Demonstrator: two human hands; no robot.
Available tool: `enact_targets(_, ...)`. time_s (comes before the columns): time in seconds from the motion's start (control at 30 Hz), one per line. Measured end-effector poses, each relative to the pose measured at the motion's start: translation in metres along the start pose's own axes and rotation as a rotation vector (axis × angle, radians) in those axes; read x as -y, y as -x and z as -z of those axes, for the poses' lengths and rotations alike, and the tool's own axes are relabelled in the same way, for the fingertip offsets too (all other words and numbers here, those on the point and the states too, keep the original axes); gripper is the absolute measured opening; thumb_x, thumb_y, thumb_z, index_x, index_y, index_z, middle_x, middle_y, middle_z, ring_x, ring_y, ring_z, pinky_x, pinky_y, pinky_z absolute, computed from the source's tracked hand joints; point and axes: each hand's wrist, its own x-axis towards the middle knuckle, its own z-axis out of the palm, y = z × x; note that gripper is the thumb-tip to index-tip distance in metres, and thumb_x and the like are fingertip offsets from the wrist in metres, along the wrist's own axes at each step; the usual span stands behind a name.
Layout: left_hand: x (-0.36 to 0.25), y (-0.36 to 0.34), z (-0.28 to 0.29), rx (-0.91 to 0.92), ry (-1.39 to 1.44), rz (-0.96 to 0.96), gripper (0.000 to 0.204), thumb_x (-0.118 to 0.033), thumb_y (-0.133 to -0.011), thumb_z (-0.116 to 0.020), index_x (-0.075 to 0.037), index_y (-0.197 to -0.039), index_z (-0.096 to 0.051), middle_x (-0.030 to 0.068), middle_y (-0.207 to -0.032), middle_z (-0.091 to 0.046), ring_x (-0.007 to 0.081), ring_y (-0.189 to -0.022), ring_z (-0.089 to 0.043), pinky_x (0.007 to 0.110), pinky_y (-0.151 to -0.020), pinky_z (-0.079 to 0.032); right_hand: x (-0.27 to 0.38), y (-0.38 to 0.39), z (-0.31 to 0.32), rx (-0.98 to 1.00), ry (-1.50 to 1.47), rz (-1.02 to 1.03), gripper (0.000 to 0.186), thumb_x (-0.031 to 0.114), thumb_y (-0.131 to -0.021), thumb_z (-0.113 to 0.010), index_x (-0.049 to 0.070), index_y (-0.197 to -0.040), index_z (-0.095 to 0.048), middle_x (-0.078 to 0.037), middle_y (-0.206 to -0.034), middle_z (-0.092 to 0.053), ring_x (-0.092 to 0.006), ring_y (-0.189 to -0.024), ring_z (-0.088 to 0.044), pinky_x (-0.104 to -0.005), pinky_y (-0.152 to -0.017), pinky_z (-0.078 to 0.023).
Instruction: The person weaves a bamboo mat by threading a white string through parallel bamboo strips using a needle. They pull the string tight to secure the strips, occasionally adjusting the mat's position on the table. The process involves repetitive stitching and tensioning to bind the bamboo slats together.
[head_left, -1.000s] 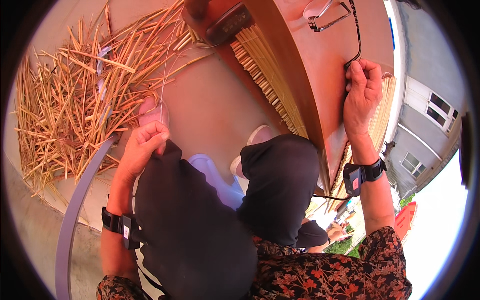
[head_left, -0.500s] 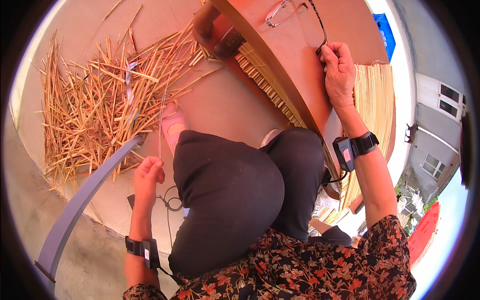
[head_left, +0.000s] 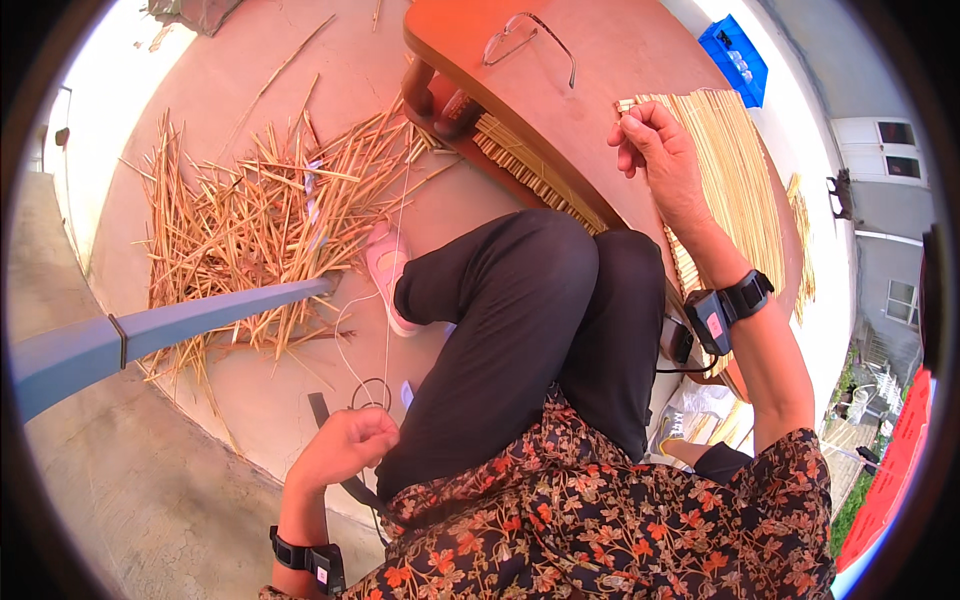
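The left hand [head_left: 345, 443] rests low beside the thigh [head_left: 470, 340], fingers pinched on a thin thread [head_left: 388, 340] running past a pink shoe [head_left: 385, 265]. The right hand [head_left: 668, 165] hovers above the worktop [head_left: 600, 85] beside a straw mat [head_left: 748, 160], fingers curled; whether they meet is unclear. Eyeglasses [head_left: 512, 49] lie apart. A blue-grey bar [head_left: 220, 312] overlaps loose straw [head_left: 250, 220]. Wristband labels [head_left: 715, 323] are unreadable.

One left hand [head_left: 345, 443], one right hand [head_left: 660, 160]; behind each, one wrist strap [head_left: 750, 293]. Beyond the left hand, one shoe [head_left: 385, 265], one blue-grey bar [head_left: 225, 313], one straw heap [head_left: 250, 225], stalks too tangled to count. Beyond the right hand, one pair of glasses [head_left: 522, 42], one blue crate [head_left: 735, 62]; beside, seemingly one stalk mat [head_left: 735, 160].
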Motion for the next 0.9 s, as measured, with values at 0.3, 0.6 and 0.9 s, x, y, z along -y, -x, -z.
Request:
enact_targets(0.3,-0.119,0.066,-0.084,0.877,-0.111,-0.934,0.004,0.000,-0.089,-0.065,0.000,-0.086,-0.065,0.0093,-0.074,-0.063,0.0244,-0.061,-0.059,0.033,-0.054,-0.045,0.112,0.185,-0.077,1.006,-0.217,0.017,0.020,0.020,-0.102,-0.054,0.005,-0.092,-0.047,-0.011,-0.108,-0.069,-0.0232,-0.088,-0.067,-0.0336,-0.075,-0.052)
enact_targets(0.6,-0.100,0.054,-0.130,0.887,-0.028,-1.025,0.008,-0.009,-0.094,-0.060,-0.004,-0.088,-0.057,0.0068,-0.072,-0.055,0.0218,-0.062,-0.056,0.034,-0.060,-0.043,0.123,0.246,-0.030,0.653,-0.314,-0.026,0.013,0.015,-0.101,-0.055,0.005,-0.095,-0.052,-0.016,-0.106,-0.068,-0.0194,-0.080,-0.066,-0.0305,-0.072,-0.053)
enact_targets(0.9,-0.204,-0.007,-0.091,0.668,-0.372,-1.166,0.025,-0.009,-0.088,-0.069,-0.007,-0.112,-0.063,0.0070,-0.085,-0.063,0.0233,-0.067,-0.064,0.031,-0.061,-0.050,0.085,0.213,0.008,0.544,-0.349,-0.415,0.014,0.010,-0.100,-0.055,0.003,-0.091,-0.047,-0.008,-0.071,-0.058,-0.0140,-0.060,-0.057,-0.0266,-0.056,-0.046)
